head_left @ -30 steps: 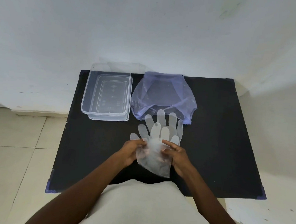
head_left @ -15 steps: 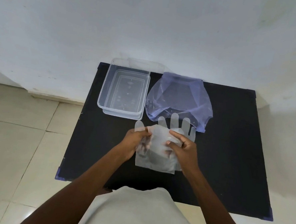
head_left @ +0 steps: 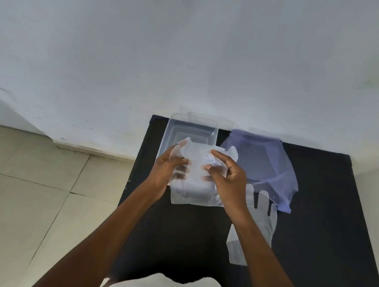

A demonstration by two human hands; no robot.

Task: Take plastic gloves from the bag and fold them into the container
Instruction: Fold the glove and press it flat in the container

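Black table [head_left: 327, 196] against white wall [head_left: 189, 54]; pale tiled floor [head_left: 37, 189], possibly beige; soft light.

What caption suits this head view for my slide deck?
Both hands, left hand and right hand, carry a folded plastic glove over the clear container.

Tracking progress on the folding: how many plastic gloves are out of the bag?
2: a folded glove held in both hands, another glove flat on the table beside the bag. More may be hidden.

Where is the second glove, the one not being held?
In the head view the loose glove lies flat on the black table, right of the right hand, fingers pointing toward the bluish bag.
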